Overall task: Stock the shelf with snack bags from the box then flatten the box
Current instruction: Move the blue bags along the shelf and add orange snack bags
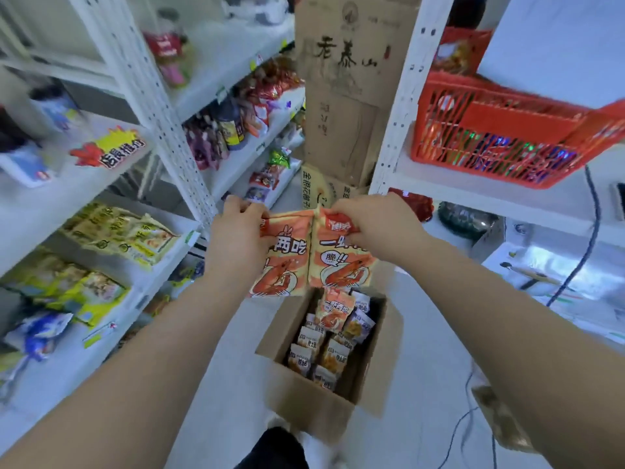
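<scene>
I hold two orange shrimp snack bags side by side above the box. My left hand pinches the top of the left bag. My right hand grips the top of the right bag. Below them on the floor stands an open cardboard box with several snack bags inside, one more orange shrimp bag on top. The white shelf unit on my left carries yellow and blue snack bags on its lower boards.
A red plastic basket sits on the right shelf. Flattened cardboard leans upright at the aisle's end. More snack packs fill the far left shelves. Cables trail over the floor at the right.
</scene>
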